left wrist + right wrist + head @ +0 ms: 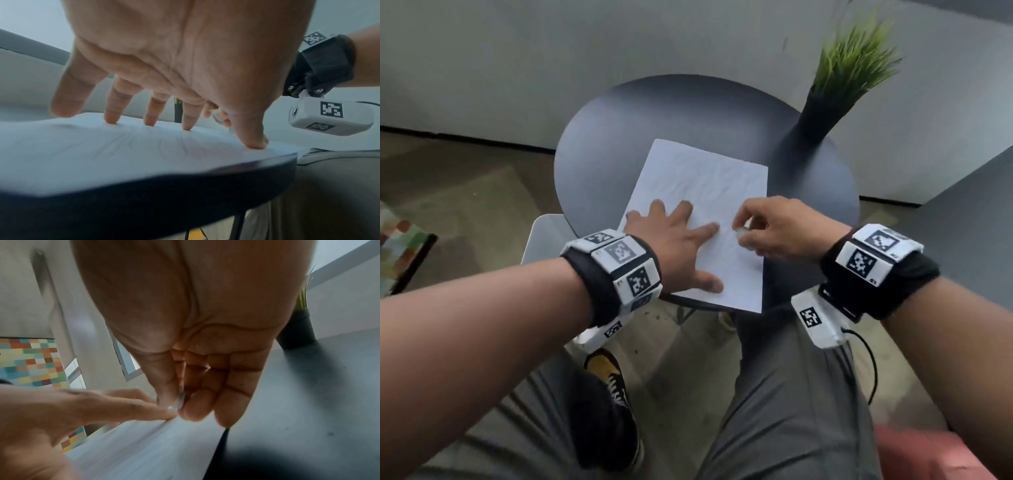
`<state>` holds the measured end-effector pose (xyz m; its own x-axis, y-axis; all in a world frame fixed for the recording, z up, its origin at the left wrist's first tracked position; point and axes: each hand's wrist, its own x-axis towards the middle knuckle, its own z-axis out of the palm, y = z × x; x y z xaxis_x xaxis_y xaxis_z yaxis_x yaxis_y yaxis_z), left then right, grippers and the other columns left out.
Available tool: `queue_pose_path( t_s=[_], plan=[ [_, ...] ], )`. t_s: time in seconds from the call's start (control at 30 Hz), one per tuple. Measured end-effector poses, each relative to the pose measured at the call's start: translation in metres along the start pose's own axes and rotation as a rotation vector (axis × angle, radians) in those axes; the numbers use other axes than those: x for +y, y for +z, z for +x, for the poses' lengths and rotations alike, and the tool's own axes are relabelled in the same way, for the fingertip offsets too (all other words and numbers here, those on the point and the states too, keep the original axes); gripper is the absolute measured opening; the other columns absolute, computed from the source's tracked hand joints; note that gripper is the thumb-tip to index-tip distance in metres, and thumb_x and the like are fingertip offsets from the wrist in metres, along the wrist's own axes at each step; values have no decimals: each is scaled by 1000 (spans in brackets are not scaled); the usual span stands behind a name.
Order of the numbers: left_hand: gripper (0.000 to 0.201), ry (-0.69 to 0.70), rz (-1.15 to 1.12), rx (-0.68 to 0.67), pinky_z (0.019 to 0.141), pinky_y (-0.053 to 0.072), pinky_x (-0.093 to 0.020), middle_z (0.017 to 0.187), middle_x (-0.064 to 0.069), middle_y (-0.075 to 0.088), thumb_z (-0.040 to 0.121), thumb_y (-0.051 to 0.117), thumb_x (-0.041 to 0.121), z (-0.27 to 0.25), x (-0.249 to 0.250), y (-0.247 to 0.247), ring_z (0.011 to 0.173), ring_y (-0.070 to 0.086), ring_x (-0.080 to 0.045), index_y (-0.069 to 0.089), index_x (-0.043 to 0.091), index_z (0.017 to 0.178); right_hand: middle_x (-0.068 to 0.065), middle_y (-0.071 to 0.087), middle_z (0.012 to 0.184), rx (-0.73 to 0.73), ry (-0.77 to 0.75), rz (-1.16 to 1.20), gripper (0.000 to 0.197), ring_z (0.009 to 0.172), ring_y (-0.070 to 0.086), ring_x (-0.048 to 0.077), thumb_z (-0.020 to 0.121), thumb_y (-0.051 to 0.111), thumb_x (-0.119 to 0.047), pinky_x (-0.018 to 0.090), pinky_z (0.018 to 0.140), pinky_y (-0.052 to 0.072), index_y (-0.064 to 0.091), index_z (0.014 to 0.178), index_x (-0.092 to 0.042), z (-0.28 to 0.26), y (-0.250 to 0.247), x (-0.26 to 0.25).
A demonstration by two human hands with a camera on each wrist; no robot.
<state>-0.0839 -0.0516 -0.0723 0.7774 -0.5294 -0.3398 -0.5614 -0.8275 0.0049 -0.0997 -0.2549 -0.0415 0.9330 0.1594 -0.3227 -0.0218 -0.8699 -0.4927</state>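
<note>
A white sheet of paper (698, 178) with faint pencil lines lies on a round dark table (654, 113). My left hand (674, 240) lies flat on the sheet's near left part, fingers spread and straight, fingertips (112, 120) pressing the paper (102, 146). My right hand (770, 226) is just to its right, over the paper's right side. Its thumb and fingers pinch a small pale, roundish object (740, 234) that touches the sheet. The right wrist view shows this object (179, 400) between thumb and forefinger, beside my left forefinger (144, 410).
A black vase (815, 123) with green grass (856, 61) stands on the table's far right. My grey-trousered legs and a yellow-and-black shoe (609, 377) are under the near edge. A white seat (544, 236) sits left of the table, a multicoloured panel (397, 246) at far left.
</note>
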Motion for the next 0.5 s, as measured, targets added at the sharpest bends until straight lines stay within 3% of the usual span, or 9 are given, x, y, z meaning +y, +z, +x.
queue_pose_path(
  t_s=[0.1, 0.2, 0.3, 0.37, 0.5],
  plan=[
    [112, 23, -2, -18, 109, 28, -61, 159, -5, 8, 59, 37, 100, 6, -1, -1, 147, 7, -35, 7, 47, 152, -12, 61, 82, -14, 14, -134, 17, 74, 58, 7, 91, 60, -32, 20, 65, 40, 64, 107, -31, 11, 6, 1],
    [119, 48, -17, -80, 109, 28, -65, 165, 6, -15, 58, 39, 100, 9, -3, -4, 150, 0, -38, -1, 42, 155, -9, 58, 88, 67, 61, -190, 18, 88, 57, 18, 88, 63, -33, 28, 71, 40, 55, 102, -26, 9, 14, -2],
    [121, 69, 0, -85, 106, 34, -64, 165, 11, -11, 57, 38, 102, 10, -3, -5, 149, 3, -39, -2, 43, 154, -11, 58, 84, -76, -118, -287, 14, 83, 57, 13, 88, 64, -34, 28, 72, 45, 59, 96, -25, -5, 24, -17],
    [120, 71, 14, -81, 104, 36, -62, 165, 12, -11, 57, 37, 102, 11, -4, -5, 148, 5, -38, -3, 44, 154, -15, 54, 78, -165, -180, -297, 14, 76, 53, 7, 88, 64, -33, 23, 69, 41, 62, 98, -25, -7, 22, -22],
    [118, 54, 32, -102, 105, 32, -66, 163, 15, -17, 56, 33, 103, 9, -4, -3, 148, 0, -35, -9, 47, 151, -5, 57, 92, 80, 71, -262, 13, 92, 56, 21, 88, 60, -32, 29, 71, 40, 57, 97, -24, 10, 8, -6]
  ],
)
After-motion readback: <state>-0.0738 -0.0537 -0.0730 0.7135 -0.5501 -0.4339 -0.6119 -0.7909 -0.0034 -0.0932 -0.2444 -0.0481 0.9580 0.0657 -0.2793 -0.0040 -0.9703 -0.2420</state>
